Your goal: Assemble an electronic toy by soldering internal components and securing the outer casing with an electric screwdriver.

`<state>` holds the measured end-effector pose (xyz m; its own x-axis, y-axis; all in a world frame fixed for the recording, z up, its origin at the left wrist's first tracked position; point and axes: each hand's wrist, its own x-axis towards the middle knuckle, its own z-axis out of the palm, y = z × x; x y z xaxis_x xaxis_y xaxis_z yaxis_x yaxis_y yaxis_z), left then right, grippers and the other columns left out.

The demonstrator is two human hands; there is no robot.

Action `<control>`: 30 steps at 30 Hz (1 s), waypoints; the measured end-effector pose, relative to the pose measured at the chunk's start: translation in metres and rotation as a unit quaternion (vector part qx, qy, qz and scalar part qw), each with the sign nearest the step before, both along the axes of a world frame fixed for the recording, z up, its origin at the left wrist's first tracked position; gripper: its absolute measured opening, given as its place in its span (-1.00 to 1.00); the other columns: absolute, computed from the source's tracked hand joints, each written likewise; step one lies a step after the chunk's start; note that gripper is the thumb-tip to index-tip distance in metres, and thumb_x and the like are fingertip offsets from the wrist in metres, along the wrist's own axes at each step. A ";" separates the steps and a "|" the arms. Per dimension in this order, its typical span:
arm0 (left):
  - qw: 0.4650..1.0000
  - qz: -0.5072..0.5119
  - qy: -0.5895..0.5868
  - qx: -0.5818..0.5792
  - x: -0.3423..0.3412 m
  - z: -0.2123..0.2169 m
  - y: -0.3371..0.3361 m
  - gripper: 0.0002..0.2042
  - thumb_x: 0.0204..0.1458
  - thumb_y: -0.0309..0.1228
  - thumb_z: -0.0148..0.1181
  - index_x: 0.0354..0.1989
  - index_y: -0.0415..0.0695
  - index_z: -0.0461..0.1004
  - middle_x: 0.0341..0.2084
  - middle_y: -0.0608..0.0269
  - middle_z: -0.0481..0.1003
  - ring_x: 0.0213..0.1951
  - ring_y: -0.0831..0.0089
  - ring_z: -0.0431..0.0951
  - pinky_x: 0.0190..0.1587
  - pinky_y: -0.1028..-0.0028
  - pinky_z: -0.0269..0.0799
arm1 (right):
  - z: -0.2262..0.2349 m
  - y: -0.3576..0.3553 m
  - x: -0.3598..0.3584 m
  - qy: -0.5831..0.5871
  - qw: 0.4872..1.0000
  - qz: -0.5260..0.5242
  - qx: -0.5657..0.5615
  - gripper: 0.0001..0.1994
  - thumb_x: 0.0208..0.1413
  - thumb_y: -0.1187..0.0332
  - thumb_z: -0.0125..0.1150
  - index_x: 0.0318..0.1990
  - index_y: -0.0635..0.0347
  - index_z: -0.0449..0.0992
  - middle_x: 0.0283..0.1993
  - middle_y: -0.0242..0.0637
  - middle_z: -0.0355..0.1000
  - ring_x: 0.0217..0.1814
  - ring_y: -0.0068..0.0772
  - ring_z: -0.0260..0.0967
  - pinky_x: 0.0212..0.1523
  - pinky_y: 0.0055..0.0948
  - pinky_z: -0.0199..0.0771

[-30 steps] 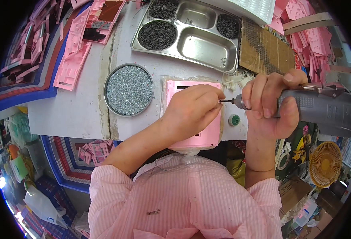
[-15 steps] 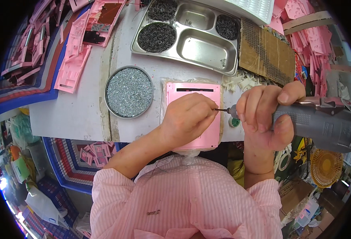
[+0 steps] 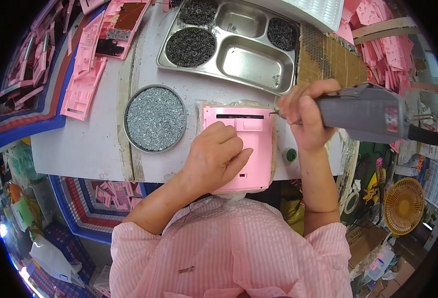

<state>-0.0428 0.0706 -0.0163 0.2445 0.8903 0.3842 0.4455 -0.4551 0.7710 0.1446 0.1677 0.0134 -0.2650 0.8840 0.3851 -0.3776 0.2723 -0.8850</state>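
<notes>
A pink plastic panel (image 3: 259, 159) with a long dark slot along its far edge lies in front of me on a wrapped pad. My left hand (image 3: 218, 154) rests over the panel's left and middle part, its fingers curled in; whatever they hold is hidden. In my right hand (image 3: 306, 116) is a grey electric screwdriver (image 3: 358, 113), lying nearly level with its body out to the right. Its bit points left, with the tip at the panel's far right corner. A round tin of small silvery screws (image 3: 155, 119) stands left of the panel.
Beyond the panel sits a steel compartment tray (image 3: 229, 64) with dark springs in several wells. Cardboard (image 3: 328, 59) lies to its right, and a small green round item (image 3: 290, 155) is right of the panel. Pink parts (image 3: 87, 79) are at the left; a blue-rimmed basket (image 3: 75, 208) stands below the table edge.
The screwdriver has moved from beside my left fingers up to the panel's far right corner. My left hand has drawn back toward me and left, uncovering more of the panel.
</notes>
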 end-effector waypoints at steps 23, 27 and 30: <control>0.990 0.135 -0.027 0.031 -0.033 0.000 -0.017 -0.81 -0.15 -0.52 0.44 -0.34 -0.17 0.58 -0.31 0.20 0.57 -0.27 0.18 0.55 -0.19 0.21 0.43 | 0.055 -0.038 -0.058 0.067 0.982 0.173 -0.036 -0.67 0.22 0.29 0.32 -0.08 0.16 0.26 -0.56 -0.36 0.31 -0.56 -0.48 0.25 -0.48 -0.41 0.38; 0.926 0.322 0.194 -0.042 -0.084 0.017 -0.008 -0.78 -0.11 -0.39 0.44 -0.26 -0.09 0.60 -0.23 0.24 0.50 -0.06 0.21 0.44 0.05 0.13 0.20 | 0.025 -0.014 -0.080 0.112 0.985 0.128 0.002 -0.73 0.17 0.44 0.29 -0.13 0.24 0.28 -0.53 -0.29 0.32 -0.60 -0.50 0.27 -0.53 -0.44 0.38; 0.929 0.249 0.266 -0.064 -0.106 -0.003 -0.020 -0.82 -0.05 -0.36 0.39 -0.26 -0.04 0.60 -0.29 0.27 0.45 -0.08 0.22 0.43 0.05 0.16 0.17 | 0.012 -0.006 -0.097 0.007 0.994 0.105 0.009 -0.80 0.29 0.33 0.14 -0.09 0.13 0.26 -0.58 -0.41 0.17 -0.60 -0.54 0.09 -0.54 -0.42 0.25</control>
<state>-0.1489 0.0505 -0.0195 -0.0842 0.9742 0.2096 0.9101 -0.0105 0.4143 0.0473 0.1617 0.0258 -0.4373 0.8033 0.4044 -0.4395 0.2014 -0.8754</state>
